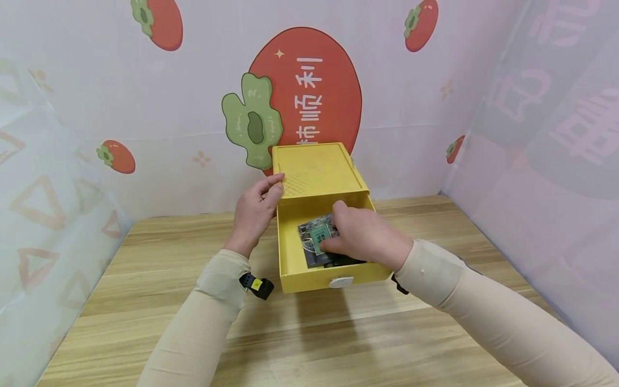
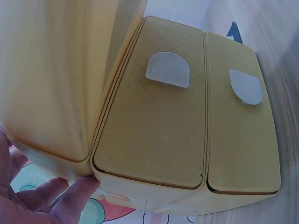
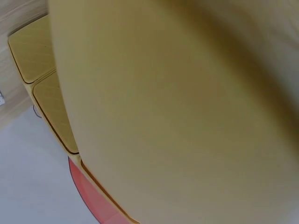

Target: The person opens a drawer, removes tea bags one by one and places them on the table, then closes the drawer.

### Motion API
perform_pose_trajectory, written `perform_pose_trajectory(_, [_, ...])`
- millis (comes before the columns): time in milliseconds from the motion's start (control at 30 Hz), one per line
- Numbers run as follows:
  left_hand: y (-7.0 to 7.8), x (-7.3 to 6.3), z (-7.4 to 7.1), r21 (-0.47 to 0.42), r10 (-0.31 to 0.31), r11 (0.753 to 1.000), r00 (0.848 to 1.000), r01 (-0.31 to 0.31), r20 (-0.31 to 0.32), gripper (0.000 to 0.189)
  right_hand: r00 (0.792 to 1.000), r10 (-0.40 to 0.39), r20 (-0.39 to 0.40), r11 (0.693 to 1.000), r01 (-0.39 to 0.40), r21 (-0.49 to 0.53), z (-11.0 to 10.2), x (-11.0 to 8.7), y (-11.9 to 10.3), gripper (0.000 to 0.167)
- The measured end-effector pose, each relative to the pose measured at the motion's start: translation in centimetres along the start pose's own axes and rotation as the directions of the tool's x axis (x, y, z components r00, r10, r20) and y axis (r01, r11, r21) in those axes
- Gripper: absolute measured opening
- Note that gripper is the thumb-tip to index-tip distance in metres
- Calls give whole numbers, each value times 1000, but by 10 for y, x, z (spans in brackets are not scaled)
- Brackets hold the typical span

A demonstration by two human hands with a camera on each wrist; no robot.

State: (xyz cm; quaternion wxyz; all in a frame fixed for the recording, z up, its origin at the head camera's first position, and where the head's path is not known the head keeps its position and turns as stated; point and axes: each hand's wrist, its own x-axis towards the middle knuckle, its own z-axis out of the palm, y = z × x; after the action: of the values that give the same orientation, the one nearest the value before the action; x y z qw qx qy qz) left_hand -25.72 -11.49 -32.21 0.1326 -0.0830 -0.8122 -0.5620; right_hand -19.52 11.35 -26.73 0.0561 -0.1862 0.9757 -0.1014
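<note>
Yellow plastic, by its look, forms the cabinet (image 1: 314, 166) we see on the wood-grained worktop (image 1: 193, 333), its top drawer (image 1: 300, 283) standing open. The left hand (image 1: 255, 209) rests fingertips on the cabinet's side, that grip loose. Inside the drawer, the right hand (image 1: 365, 231) reaches over a green rectangular card (image 1: 318, 237) against a darker printed sheet (image 1: 314, 260); most fingers are hidden, so we cannot tell whether this grip pinches either. We judge the step in hand to be handling these flat items; the next move would call for a sure edge hold while the cabinet stays steady. Textures: a crosshatched patch on the rimmed lid, and faint lattice on two closed lower drawers (image 2: 149, 126) with rounded pale tabs (image 2: 168, 69).
</note>
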Motion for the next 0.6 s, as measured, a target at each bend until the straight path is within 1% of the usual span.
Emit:
perform_pose_trajectory(233, [0,0,0,-12,-1,1000,1000,1,9,44,999,-27,-41,997,30,73,-1,-1,1,42])
perform_pose_trajectory(333, [1,-1,-1,-11,5,1000,1000,-5,9,43,994,-55,-89,991,65,115,-1,-2,3,40])
perform_pose_trajectory(467, [0,-1,0,-8,8,1000,1000,-8,6,42,983,-86,-164,980,113,163,-2,-4,5,38])
perform_pose_trajectory(600, [0,-1,0,0,11,1000,1000,-11,3,42,976,-75,-206,969,120,215,-3,-6,5,39])
